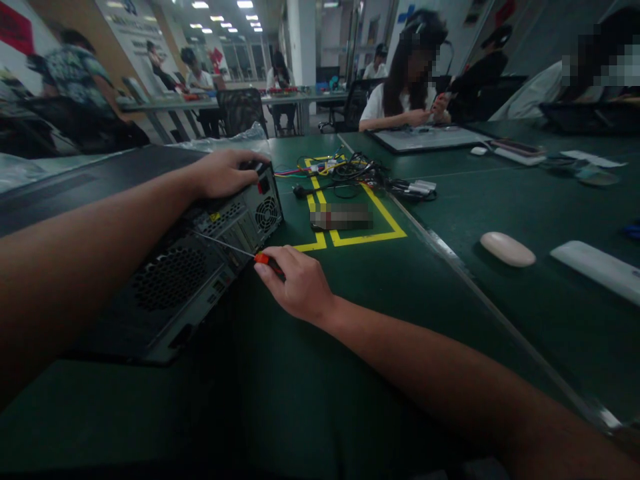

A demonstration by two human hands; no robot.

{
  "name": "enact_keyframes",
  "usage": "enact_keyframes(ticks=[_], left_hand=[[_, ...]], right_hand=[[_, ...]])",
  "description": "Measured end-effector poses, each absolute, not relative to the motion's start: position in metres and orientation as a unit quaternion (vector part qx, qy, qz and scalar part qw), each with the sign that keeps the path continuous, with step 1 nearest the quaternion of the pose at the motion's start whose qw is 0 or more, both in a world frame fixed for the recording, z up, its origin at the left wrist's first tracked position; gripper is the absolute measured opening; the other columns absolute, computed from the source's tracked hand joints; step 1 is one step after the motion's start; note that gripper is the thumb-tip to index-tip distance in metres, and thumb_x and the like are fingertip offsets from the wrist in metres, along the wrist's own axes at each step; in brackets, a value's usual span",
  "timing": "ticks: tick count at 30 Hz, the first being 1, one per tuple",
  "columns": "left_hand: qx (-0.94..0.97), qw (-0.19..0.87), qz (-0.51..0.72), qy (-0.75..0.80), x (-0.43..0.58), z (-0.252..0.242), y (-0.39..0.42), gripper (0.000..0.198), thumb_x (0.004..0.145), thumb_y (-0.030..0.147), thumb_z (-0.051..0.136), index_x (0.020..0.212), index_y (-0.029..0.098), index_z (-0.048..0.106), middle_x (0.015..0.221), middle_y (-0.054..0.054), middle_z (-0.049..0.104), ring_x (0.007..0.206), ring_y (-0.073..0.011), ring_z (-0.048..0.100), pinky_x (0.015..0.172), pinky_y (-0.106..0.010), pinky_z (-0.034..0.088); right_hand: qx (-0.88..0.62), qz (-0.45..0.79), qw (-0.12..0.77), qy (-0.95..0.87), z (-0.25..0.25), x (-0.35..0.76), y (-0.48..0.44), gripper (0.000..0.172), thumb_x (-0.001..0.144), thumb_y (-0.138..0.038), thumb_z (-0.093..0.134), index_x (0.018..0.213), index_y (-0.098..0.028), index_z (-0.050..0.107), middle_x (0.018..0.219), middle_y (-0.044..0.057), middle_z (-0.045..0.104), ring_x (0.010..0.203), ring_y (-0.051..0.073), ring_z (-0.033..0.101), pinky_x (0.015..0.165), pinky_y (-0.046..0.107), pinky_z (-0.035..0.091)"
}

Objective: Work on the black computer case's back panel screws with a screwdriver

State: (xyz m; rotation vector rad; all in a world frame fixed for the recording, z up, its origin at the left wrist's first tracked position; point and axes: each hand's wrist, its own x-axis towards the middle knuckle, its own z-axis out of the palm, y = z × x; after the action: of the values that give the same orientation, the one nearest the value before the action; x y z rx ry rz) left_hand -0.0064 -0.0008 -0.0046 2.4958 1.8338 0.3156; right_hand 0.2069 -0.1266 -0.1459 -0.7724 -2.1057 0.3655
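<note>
A black computer case [170, 280] lies on the green table at the left, its back panel with vents, fan grille and ports turned toward me. My left hand [227, 175] rests on the case's upper edge near the red power switch, with the fingers extended over the top and their tips partly hidden. In my right hand [300, 283] is a screwdriver [261, 258] with an orange-red handle. Its long thin shaft points left to the back panel, around the slot covers. Whether the tip touches a screw is too small to tell.
Bundled cables [357, 170] lie beyond the case, near yellow tape [370, 238] and a blurred item. At the right are a pale oval object [507, 249], a white elongated object [597, 267] and a metal seam strip [445, 250]. Across the table sits a person [405, 87].
</note>
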Motion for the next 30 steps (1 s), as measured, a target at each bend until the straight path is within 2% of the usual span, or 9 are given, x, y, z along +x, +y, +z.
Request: enact_keyframes(ticks=[3, 7, 10, 13, 18, 30], left_hand=[[0.788, 0.021, 0.099, 0.607, -0.0041, -0.0040, -0.0027, 0.074, 0.085, 0.050, 0.047, 0.151, 0.019, 0.061, 0.140, -0.010, 0.066, 0.121, -0.0319, 0.063, 0.112, -0.043, 0.045], [0.790, 0.022, 0.105, 0.604, -0.0020, -0.0036, -0.0045, 0.075, 0.084, 0.050, 0.047, 0.150, 0.017, 0.061, 0.141, -0.012, 0.066, 0.121, -0.0333, 0.064, 0.112, -0.044, 0.044], [0.793, 0.024, 0.109, 0.599, -0.0023, -0.0040, -0.0044, 0.077, 0.083, 0.052, 0.045, 0.149, 0.016, 0.062, 0.139, -0.013, 0.067, 0.124, -0.0334, 0.063, 0.112, -0.043, 0.044], [0.791, 0.020, 0.107, 0.602, -0.0029, -0.0041, -0.0044, 0.078, 0.082, 0.053, 0.045, 0.149, 0.017, 0.062, 0.140, -0.012, 0.067, 0.124, -0.0334, 0.063, 0.112, -0.043, 0.044], [0.790, 0.039, 0.106, 0.603, -0.0031, -0.0029, -0.0042, 0.078, 0.083, 0.052, 0.046, 0.152, 0.017, 0.060, 0.146, -0.014, 0.063, 0.131, -0.0342, 0.060, 0.115, -0.043, 0.041], [0.795, 0.050, 0.117, 0.594, -0.0049, -0.0043, -0.0046, 0.073, 0.086, 0.047, 0.052, 0.151, 0.016, 0.060, 0.144, -0.011, 0.065, 0.122, -0.0313, 0.061, 0.112, -0.043, 0.044]], right_hand=[[-0.305, 0.155, 0.416, -0.843, -0.1449, 0.2071, -0.1263, 0.039, 0.111, -0.046, 0.042, 0.118, -0.017, 0.066, 0.103, 0.008, 0.073, 0.093, 0.017, 0.068, 0.085, 0.030, 0.053], [-0.278, 0.187, 0.446, -0.830, -0.1478, 0.2067, -0.1258, 0.038, 0.108, -0.048, 0.049, 0.127, -0.017, 0.059, 0.114, 0.009, 0.073, 0.102, 0.019, 0.071, 0.090, 0.032, 0.055], [-0.276, 0.183, 0.439, -0.835, -0.1503, 0.2066, -0.1250, 0.031, 0.106, -0.044, 0.053, 0.126, -0.020, 0.056, 0.111, 0.008, 0.073, 0.101, 0.019, 0.072, 0.088, 0.032, 0.056], [-0.277, 0.159, 0.427, -0.846, -0.1512, 0.2067, -0.1239, 0.025, 0.108, -0.039, 0.049, 0.121, -0.019, 0.057, 0.107, 0.008, 0.072, 0.098, 0.019, 0.072, 0.086, 0.032, 0.056], [-0.277, 0.155, 0.424, -0.848, -0.1508, 0.2071, -0.1230, 0.023, 0.108, -0.038, 0.049, 0.120, -0.019, 0.057, 0.108, 0.007, 0.071, 0.097, 0.019, 0.072, 0.086, 0.031, 0.056], [-0.290, 0.171, 0.415, -0.845, -0.1501, 0.2066, -0.1239, 0.022, 0.107, -0.037, 0.052, 0.121, -0.021, 0.059, 0.109, 0.007, 0.071, 0.098, 0.019, 0.071, 0.088, 0.032, 0.056]])
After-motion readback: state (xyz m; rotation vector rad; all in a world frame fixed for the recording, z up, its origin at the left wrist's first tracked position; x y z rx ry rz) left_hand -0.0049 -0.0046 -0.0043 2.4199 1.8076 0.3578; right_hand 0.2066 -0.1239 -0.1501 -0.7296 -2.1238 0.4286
